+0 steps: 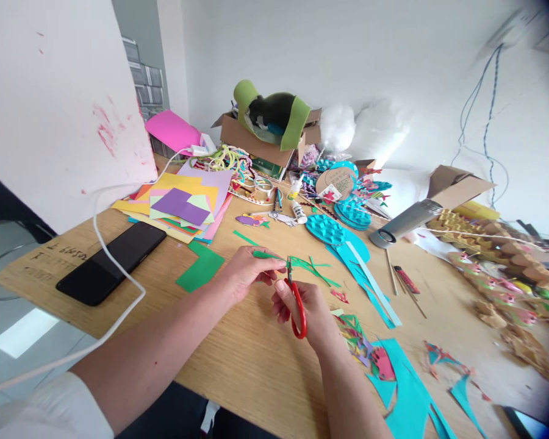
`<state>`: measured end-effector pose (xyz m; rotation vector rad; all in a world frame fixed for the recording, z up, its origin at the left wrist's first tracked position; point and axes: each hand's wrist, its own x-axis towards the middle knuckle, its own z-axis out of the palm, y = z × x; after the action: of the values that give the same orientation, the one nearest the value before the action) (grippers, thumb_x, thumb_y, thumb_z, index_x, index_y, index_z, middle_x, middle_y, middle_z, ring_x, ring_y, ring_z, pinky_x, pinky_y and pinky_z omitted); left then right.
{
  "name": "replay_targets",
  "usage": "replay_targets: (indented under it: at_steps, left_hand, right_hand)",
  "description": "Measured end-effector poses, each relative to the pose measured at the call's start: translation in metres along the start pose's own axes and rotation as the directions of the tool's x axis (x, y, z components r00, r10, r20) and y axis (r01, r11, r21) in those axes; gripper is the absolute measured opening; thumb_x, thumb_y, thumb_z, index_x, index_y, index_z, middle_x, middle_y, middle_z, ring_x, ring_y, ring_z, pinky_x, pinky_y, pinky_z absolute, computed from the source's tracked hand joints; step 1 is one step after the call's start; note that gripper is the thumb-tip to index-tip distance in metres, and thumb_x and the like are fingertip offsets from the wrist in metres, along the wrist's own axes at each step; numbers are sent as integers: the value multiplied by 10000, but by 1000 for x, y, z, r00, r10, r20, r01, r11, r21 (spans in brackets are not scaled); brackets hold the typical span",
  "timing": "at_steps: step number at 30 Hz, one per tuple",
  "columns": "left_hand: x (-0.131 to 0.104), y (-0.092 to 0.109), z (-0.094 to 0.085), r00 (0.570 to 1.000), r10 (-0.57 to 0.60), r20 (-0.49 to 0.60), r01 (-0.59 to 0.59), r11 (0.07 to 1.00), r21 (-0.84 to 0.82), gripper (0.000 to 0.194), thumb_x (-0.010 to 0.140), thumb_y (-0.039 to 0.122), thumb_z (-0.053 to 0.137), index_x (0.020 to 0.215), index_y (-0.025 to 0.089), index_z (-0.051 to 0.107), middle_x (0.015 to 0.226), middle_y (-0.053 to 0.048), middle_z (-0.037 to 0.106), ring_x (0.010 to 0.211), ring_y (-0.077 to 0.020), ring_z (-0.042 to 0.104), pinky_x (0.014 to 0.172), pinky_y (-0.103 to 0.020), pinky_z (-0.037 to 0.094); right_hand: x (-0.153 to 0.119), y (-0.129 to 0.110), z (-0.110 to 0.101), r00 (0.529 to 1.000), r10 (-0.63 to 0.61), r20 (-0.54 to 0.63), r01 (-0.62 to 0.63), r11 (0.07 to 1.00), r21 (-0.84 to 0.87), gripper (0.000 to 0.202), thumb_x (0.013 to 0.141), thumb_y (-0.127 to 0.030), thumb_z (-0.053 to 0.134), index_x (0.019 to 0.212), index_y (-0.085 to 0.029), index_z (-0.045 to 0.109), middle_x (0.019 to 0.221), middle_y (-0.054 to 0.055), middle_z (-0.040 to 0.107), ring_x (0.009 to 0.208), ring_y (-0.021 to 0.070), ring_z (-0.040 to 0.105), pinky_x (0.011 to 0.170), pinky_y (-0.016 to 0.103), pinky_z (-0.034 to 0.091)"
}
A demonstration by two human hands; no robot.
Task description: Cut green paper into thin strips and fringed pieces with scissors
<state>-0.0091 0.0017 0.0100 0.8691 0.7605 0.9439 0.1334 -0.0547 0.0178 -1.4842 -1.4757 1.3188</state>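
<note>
My left hand (251, 271) pinches a narrow strip of green paper (265, 255) between thumb and fingers. Close beside it, my right hand (304, 305) grips red-handled scissors (298, 311), their blades pointing away from me and meeting the strip's right end. Whether the blades are fully closed is too small to tell. Several thin green paper slivers (318, 270) lie just past the scissors. An L-shaped piece of green paper (200, 266) rests on the table left of my left hand.
A phone (112, 262) lies at left with a white cable (101, 238) running across it. Coloured paper sheets (183, 207) are stacked behind. Glue bottles (298, 212), blue paper scraps (400, 384), a silver tube (407, 222) and a cardboard box (256, 137) stand or lie around the wooden table (256, 353).
</note>
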Motion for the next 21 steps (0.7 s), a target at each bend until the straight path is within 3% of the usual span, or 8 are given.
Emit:
replay_targets:
  at_steps: [21]
  left_hand:
    - [-1, 0, 2, 999, -34, 5, 35, 999, -40, 153, 587, 232, 767, 622, 116, 674, 607, -18, 632, 524, -99, 547, 542, -244, 432]
  right_hand:
    - [0, -2, 1, 1000, 9, -9, -9, 1000, -4, 495, 735, -628, 622, 615, -148, 607, 499, 28, 612, 413, 135, 553, 418, 221, 394]
